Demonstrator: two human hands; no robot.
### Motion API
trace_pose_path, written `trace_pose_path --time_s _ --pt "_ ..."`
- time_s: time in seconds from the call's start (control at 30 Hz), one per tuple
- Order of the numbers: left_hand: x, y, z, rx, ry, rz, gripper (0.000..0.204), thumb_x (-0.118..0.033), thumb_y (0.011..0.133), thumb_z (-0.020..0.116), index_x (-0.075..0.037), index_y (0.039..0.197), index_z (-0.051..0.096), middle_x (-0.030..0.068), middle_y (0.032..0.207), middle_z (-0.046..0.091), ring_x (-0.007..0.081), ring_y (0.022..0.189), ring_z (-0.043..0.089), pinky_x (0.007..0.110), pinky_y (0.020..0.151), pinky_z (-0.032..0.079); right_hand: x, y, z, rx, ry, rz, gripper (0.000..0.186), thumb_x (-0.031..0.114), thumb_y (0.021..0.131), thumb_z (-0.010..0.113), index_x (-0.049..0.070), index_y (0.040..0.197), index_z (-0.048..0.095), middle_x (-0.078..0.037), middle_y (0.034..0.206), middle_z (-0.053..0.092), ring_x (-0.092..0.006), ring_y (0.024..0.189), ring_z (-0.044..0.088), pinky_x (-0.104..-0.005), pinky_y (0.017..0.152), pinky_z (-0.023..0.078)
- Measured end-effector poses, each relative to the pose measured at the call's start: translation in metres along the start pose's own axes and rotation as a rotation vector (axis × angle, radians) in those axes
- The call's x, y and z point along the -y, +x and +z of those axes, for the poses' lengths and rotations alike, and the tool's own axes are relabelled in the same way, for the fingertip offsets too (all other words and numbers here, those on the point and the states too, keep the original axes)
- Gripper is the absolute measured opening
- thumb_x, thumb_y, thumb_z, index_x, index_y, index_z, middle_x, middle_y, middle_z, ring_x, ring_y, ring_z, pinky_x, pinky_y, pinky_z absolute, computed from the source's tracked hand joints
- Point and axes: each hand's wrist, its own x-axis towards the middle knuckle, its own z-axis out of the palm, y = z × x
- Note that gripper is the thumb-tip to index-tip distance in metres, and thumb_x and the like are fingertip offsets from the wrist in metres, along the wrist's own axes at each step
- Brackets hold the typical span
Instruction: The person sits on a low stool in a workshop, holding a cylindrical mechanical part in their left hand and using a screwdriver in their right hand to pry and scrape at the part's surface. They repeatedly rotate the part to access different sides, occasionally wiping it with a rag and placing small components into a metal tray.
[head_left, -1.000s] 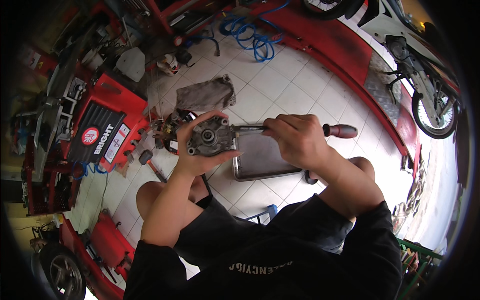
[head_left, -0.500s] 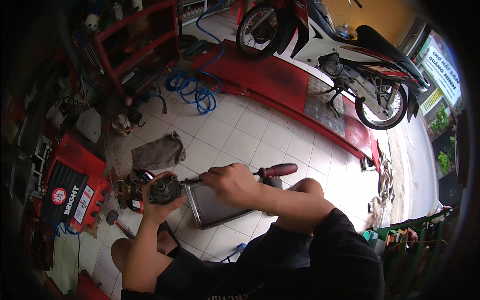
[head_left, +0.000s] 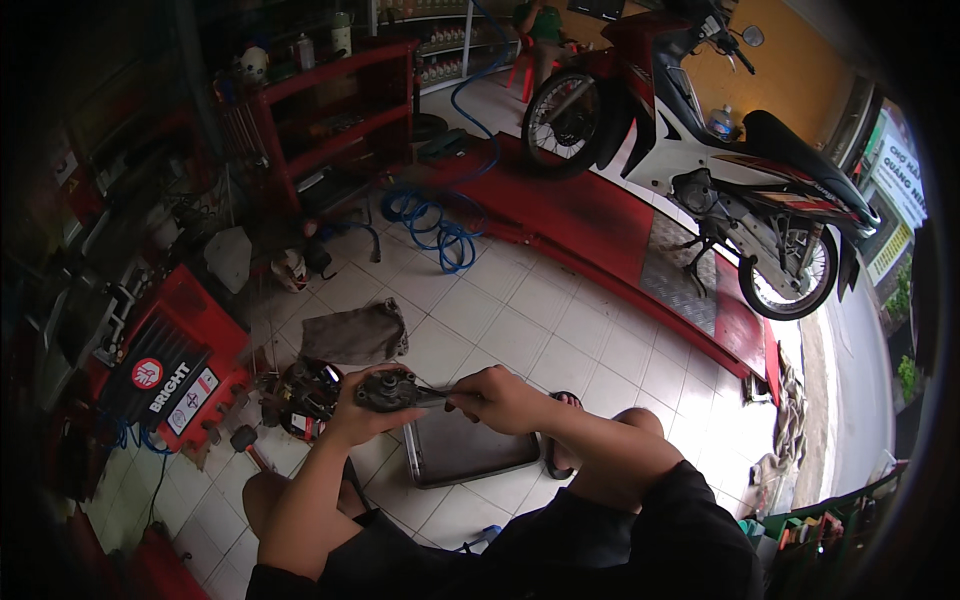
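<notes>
My left hand (head_left: 352,418) is wrapped around a dark, greasy metal engine part (head_left: 388,390) with a round raised centre and lugs at its rim. In my right hand (head_left: 497,398) is a screwdriver (head_left: 432,393), its handle mostly hidden in the closed fingers. Its shaft points left and meets the right side of the part, though the exact contact is too small to make out. Below both hands a shallow grey metal tray (head_left: 478,478) lies on the floor between my legs.
A grey rag (head_left: 352,335) lies beyond my left hand. A hammer (head_left: 250,446) and a red machine (head_left: 215,330) are at the left. Farther off are a coiled blue hose (head_left: 440,235), red shelves (head_left: 345,145) and a motorbike (head_left: 690,170) on a red lift (head_left: 590,190). A person (head_left: 545,28) is at the back.
The view has tilted up, so the room sits lower. My right hand has moved to the screwdriver's handle, which stuck out behind the fist before. The part has tilted in my left hand.
</notes>
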Motion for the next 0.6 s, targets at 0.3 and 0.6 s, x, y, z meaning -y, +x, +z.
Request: trace_pose_path --time_s 0.3,0.6 --pt "0.031 0.004 0.01 0.122 0.077 -0.052 0.056 -0.023 0.065 0.095 -0.001 0.11 0.068 0.0043 0.099 0.072 0.0105 0.092 0.065 0.027 0.088 0.052 0.006 -0.006 0.001 0.211 -0.143 0.244 0.027 0.022 0.1 0.055 -0.002 0.103 0.068 -0.011 0.073 0.068 -0.0218 0.061 0.068 -0.035 0.064 0.055" --pt "0.034 0.01 0.003 0.076 -0.019 -0.113 0.054 -0.019 0.064 0.096 0.0 0.108 0.069 0.0027 0.098 0.07 0.0094 0.091 0.063 0.025 0.086 0.052 0.037 -0.016 -0.01 0.454 -0.805 0.336 0.038 0.032 0.093 0.067 0.0 0.112 0.061 -0.024 0.096 0.07 -0.0394 0.098 0.068 -0.0468 0.083 0.055"
